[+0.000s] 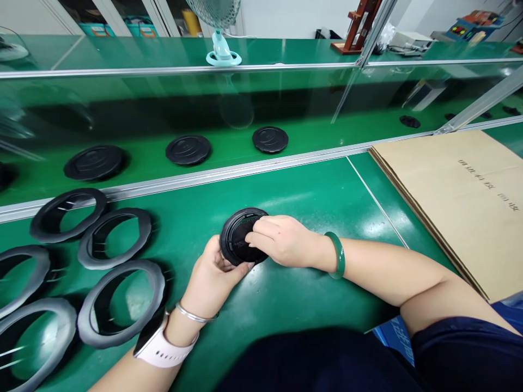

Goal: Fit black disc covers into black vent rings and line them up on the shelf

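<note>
Held part: a round black plastic disc with a raised rim (241,235), tilted up on edge above the green work mat (310,201), its recessed inner face turned toward the camera; faint moulded lines show inside it, too small to read.
Where it is: near the middle of the mat, between both hands, lifted rather than lying flat.
Left hand (214,272): cups the disc from below and the left, thumb curled up over the lower rim, fingers closed behind it; a silver bangle and a pale pink watch strap sit on that wrist.
Right hand (281,239): lies over the disc's right side, fingers bent and pressed on the inner face near the rim, gripping it; a green jade-coloured bangle (338,255) is on the wrist.
Left of the hands: dark grey open plastic rings with wavy outer edges (120,302), lying flat on the mat in a loose cluster, several overlapping.
Beyond the metal rail: three flat black round lids (188,149) lie well apart on the green conveyor belt.
Right side: a stack of flat brown cardboard sheets (461,201) with printed characters, resting on the mat.
Far bench: a small pale blue desk fan (220,32).
</note>
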{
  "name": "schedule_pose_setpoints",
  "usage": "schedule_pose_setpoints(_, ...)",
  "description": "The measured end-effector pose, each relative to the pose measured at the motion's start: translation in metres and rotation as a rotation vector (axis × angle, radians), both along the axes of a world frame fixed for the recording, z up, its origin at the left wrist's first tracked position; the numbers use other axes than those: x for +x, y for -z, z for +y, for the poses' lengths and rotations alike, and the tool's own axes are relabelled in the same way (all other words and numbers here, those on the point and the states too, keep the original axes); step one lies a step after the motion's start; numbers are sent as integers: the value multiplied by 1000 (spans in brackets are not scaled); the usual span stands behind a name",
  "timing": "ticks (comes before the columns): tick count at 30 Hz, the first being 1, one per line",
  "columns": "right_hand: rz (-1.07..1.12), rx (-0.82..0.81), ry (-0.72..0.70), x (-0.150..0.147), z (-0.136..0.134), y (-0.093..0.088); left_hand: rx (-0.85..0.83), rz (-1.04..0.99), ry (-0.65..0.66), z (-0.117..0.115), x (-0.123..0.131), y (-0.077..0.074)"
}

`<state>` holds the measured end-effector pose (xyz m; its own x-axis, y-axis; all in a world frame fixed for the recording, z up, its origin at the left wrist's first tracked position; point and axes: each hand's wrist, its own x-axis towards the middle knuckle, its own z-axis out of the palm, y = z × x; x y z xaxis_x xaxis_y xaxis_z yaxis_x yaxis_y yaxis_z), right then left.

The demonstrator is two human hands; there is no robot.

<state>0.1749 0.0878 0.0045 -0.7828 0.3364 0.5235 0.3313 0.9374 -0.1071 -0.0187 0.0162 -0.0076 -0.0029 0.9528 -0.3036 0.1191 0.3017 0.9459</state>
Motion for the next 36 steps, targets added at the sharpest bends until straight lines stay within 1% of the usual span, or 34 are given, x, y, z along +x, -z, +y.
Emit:
schedule_pose_setpoints(4, -19, -34, 18, -1, -4, -1, 7, 10, 0, 0, 1, -1)
schedule_pose_setpoints(9, -112, -125, 103, -6, -10, -4, 26, 79, -6, -1, 2, 1)
schedule_pose_setpoints(12, -103, -147, 128, -8, -11, -2, 25, 118, -8, -1, 2, 0)
schedule_pose_setpoints(15, -54, -111, 124, -8, -13, 0, 14, 138, -20, -2, 3, -1)
schedule_pose_setpoints(20, -27, 16, 135, -7, -21, 0, 20, 97, -18, -4, 6, 1)
schedule_pose_setpoints(23, -30, -32, 123, -5, -21, 1, 21, 62, -31, -5, 7, 3)
schedule_pose_setpoints(27, 16, -118, 98, 0, -13, 4, 40, 47, -69, -3, 8, 2)
schedule_pose_setpoints(29, 28, -121, 85, 1, -10, 5, 45, 60, -68, -2, 7, 1)
schedule_pose_setpoints(32, 34, -98, 64, 0, -10, 7, 48, 73, -29, -1, 5, 1)
schedule_pose_setpoints(36, 5, -97, 60, -3, -11, 10, 57, 52, -1, -1, 2, 6)
